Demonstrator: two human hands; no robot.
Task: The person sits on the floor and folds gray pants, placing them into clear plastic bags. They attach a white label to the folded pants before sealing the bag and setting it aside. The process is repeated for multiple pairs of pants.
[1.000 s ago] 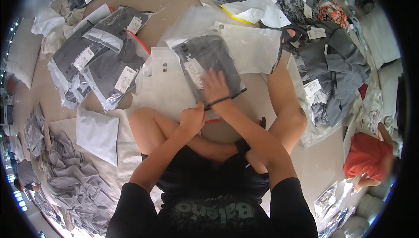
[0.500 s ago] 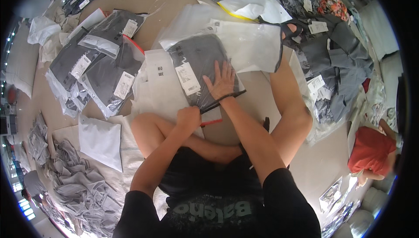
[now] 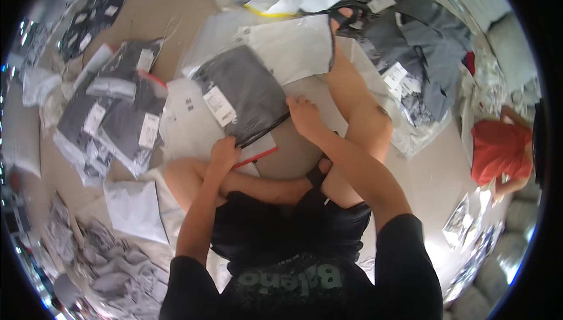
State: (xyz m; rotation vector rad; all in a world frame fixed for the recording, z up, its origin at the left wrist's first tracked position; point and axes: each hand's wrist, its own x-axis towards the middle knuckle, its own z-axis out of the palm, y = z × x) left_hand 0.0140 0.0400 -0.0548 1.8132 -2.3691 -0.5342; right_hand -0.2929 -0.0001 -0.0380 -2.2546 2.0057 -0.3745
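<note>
The left forearm rises from below, leaning slightly right, and the left hand (image 3: pixel 225 153) is curled, knuckles up, gripping the bag's near left corner. The right forearm slants up and leftward; the right hand (image 3: pixel 305 116) is bent, its curled fingers closed on the near right corner (the fingertips are a little blurred).

The clear bag of grey clothing (image 3: pixel 255 85) lies with its long axis running away from the person, the far end leaning left. Its near edge, a dark strip (image 3: pixel 261 133), slopes upward from the left hand to the right one. The bag lies flat just beyond the left hand, up and to its right, and left of the right hand, with a white label (image 3: pixel 219 107) on its left part.

Well left of the left hand are bagged grey clothes (image 3: pixel 117 106); lower, also to its left, are a heap of grey cloth (image 3: pixel 123 273) and a white bag (image 3: pixel 138 211). A red strip (image 3: pixel 258 157) lies just right of that hand. Above the right hand is a white pouch (image 3: pixel 299 47); to its right are loose grey clothes (image 3: pixel 431 44) with tags, and well beyond them, a person in a red top (image 3: pixel 498 153).
</note>
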